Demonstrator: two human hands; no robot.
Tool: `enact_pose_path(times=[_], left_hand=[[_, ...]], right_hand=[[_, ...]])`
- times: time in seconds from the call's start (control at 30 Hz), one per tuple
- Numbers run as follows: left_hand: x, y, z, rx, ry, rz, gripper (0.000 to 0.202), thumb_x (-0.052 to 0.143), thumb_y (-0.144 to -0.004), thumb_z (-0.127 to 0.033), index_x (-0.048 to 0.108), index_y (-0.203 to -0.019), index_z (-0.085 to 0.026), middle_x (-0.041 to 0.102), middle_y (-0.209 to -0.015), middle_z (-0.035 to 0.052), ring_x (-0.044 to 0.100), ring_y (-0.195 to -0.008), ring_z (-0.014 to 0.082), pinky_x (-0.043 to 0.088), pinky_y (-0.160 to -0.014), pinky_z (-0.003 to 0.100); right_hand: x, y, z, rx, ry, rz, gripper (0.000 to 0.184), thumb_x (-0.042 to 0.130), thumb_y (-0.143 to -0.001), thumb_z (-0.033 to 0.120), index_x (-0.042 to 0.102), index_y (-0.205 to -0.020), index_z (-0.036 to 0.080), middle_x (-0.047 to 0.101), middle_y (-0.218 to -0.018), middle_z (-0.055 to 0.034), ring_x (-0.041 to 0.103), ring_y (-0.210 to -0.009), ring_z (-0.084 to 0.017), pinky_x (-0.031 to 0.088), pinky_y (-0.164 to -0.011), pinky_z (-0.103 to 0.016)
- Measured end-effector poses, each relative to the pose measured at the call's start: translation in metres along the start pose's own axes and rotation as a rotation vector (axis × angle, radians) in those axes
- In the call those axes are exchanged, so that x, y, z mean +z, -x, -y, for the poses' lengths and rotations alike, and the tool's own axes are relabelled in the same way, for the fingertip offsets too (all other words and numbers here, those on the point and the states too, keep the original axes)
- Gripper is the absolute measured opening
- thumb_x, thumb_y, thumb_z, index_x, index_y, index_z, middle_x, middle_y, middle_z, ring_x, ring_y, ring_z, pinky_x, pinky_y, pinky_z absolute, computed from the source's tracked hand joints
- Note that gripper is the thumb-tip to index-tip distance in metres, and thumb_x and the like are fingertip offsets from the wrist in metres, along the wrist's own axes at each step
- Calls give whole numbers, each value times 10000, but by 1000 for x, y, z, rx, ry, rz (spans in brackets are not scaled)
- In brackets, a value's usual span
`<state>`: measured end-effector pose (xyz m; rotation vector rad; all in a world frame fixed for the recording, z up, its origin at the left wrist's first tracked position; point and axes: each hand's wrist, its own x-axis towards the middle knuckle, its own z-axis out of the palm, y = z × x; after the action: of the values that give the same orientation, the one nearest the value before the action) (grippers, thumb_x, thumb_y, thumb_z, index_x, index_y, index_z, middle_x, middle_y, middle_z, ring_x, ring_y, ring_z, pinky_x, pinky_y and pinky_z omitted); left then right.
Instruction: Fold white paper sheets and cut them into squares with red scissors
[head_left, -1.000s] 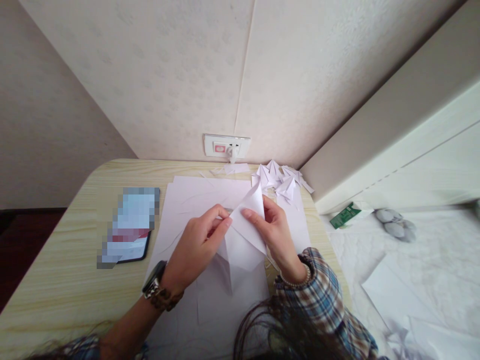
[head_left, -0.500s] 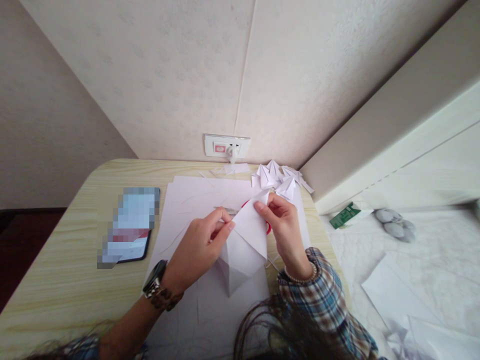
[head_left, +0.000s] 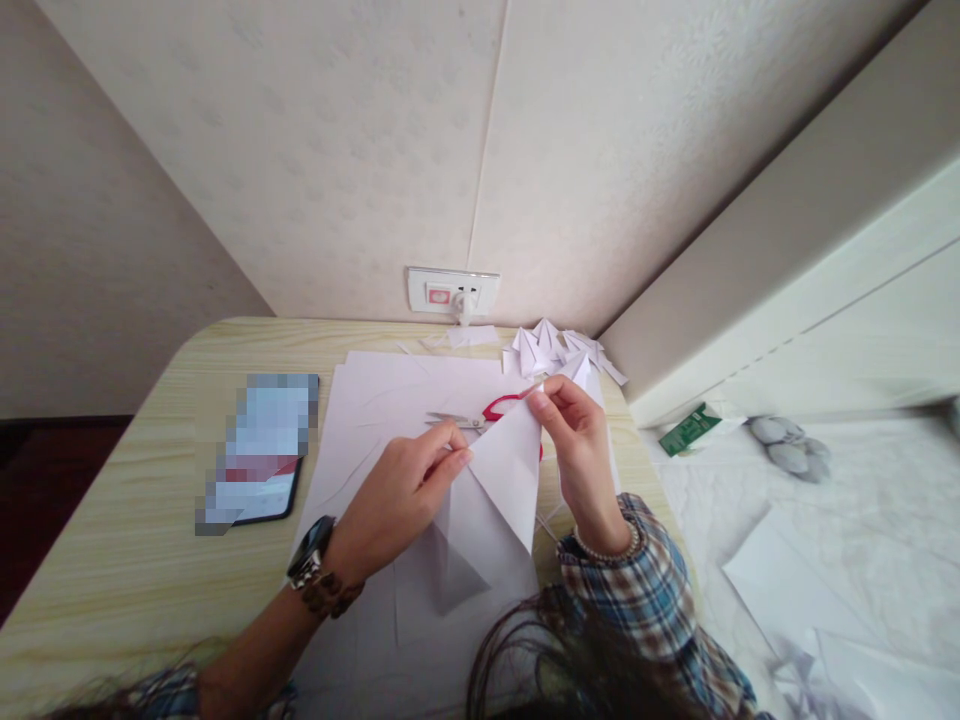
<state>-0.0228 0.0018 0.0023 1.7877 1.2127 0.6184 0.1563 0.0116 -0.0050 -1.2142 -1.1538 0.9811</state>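
Observation:
A partly folded sheet of white paper (head_left: 504, 480) is held up between both hands, over a stack of larger white sheets (head_left: 375, 395). My left hand (head_left: 409, 480) pinches one edge of it between thumb and fingers. At the upper right corner, my right hand (head_left: 571, 430) pinches the paper's tip. Creases and a triangular flap show on it, and its lower point hangs down toward me. Just beyond the paper lie red-handled scissors (head_left: 472, 421) with blades pointing left, one handle partly hidden. Several folded white paper pieces (head_left: 540, 350) are heaped behind my right hand.
On the table's left lies a phone (head_left: 270, 450), its screen blurred out. A wall socket (head_left: 454, 293) with a plug sits behind the table. To the right, on a white quilted surface, are a green-and-white box (head_left: 690, 430), grey slippers-like objects (head_left: 789, 446) and loose paper (head_left: 795, 580).
My right hand has shifted slightly right and pulled the paper's corner with it. The folded sheet has turned and narrowed, so more of the scissors shows.

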Motion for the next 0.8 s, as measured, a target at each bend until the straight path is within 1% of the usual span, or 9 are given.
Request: enact_pose_path(times=[0.07, 0.2, 0.3, 0.4, 0.5, 0.57, 0.63, 0.7, 0.8], left_hand=[[0, 0, 0, 7, 2, 18, 228, 435, -890, -307, 459, -681, -217, 377, -476, -82, 364, -456, 121, 237, -512, 255], [-1, 1, -2, 15, 1, 46, 229, 439, -893, -314, 460, -688, -215, 377, -479, -84, 370, -461, 119, 240, -518, 255], [-2, 1, -2, 19, -1, 60, 224, 441, -892, -309, 458, -691, -212, 383, -481, -85, 373, -462, 115, 241, -517, 252], [-5, 1, 0, 13, -2, 3, 230, 437, -893, -310, 444, -685, -212, 373, -473, -88, 359, -451, 111, 235, -503, 251], [-7, 2, 2, 2, -2, -89, 231, 439, -893, -335, 444, -697, -213, 368, -465, -91, 350, -441, 109, 236, -488, 248], [-7, 2, 2, 9, -6, -123, 227, 440, -894, -336, 448, -705, -211, 378, -466, -92, 355, -439, 107, 244, -484, 243], [-7, 2, 2, 26, -20, -142, 219, 438, -895, -321, 448, -707, -209, 388, -465, -93, 364, -435, 103, 251, -480, 238], [-6, 2, 2, 49, -44, -170, 213, 436, -895, -296, 446, -701, -208, 396, -460, -93, 374, -429, 101, 257, -476, 233], [-7, 2, 1, 72, -75, -242, 199, 446, -888, -266, 456, -699, -206, 414, -453, -95, 375, -414, 95, 258, -461, 226]], right_hand=[[-1, 0, 0, -8, -14, -17, 224, 637, -801, 351, 525, -662, 215, 502, -601, 39, 423, -544, -116, 330, -504, -247], [-3, 1, 0, -34, -73, -39, 276, 647, -809, 318, 485, -612, 213, 455, -548, 49, 391, -513, -110, 299, -484, -246], [-4, 0, 1, -3, -115, -4, 273, 614, -839, 329, 507, -618, 209, 460, -563, 41, 398, -532, -113, 309, -503, -247], [-2, 0, 1, 57, -74, 120, 271, 573, -853, 405, 586, -675, 202, 503, -619, 22, 432, -571, -123, 328, -520, -252], [1, 1, 2, 108, 7, 241, 281, 619, -800, 454, 614, -686, 196, 510, -618, 21, 425, -552, -120, 310, -489, -247], [4, 3, 1, 108, 71, 237, 314, 628, -787, 448, 584, -616, 189, 467, -566, 29, 384, -510, -107, 277, -459, -242], [6, 5, 1, 88, 118, 191, 360, 615, -792, 432, 527, -545, 185, 396, -515, 42, 324, -474, -93, 244, -437, -239], [7, 5, 0, 86, 141, 169, 385, 596, -797, 438, 496, -526, 185, 351, -497, 50, 282, -460, -86, 224, -428, -237], [7, 4, -2, 112, 146, 248, 416, 555, -802, 503, 503, -548, 177, 364, -521, 40, 303, -486, -89, 237, -447, -236]])
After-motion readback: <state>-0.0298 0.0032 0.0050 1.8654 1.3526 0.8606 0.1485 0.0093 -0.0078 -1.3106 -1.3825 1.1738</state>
